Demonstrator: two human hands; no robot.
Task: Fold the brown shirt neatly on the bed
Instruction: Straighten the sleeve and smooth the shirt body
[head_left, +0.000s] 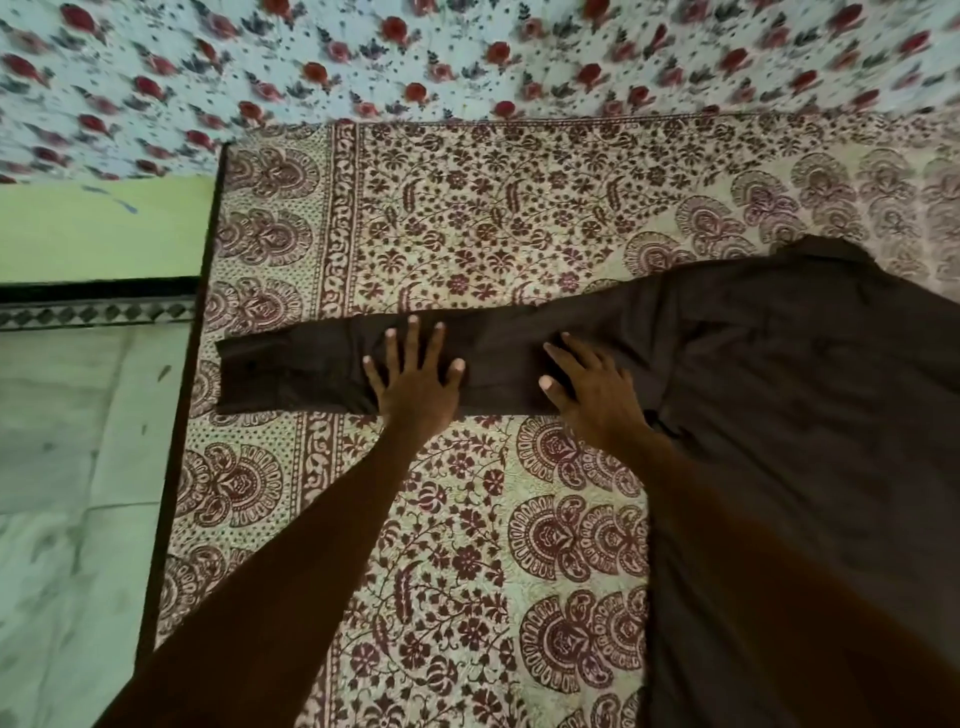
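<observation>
Head view: the shirt (779, 389) runs off the right & bottom edges, so its far side & hem can't be seen. The right forearm blurs into the dark cloth. The shirt lies flat on the bed (467, 234), right half, w/ one sleeve (311, 369) stretched left, cuff near the bed edge. Left hand (415, 374) lies flat mid-sleeve, fingers spread, gripping nothing. Right hand (592, 389) is likewise flat, fingers straight, nearer the shoulder. The bed has a maroon-printed cover. Behind it is probably a hanging rose-print cloth (467, 52). Pale floor (62, 467) & green wall (104, 228) at left.
</observation>
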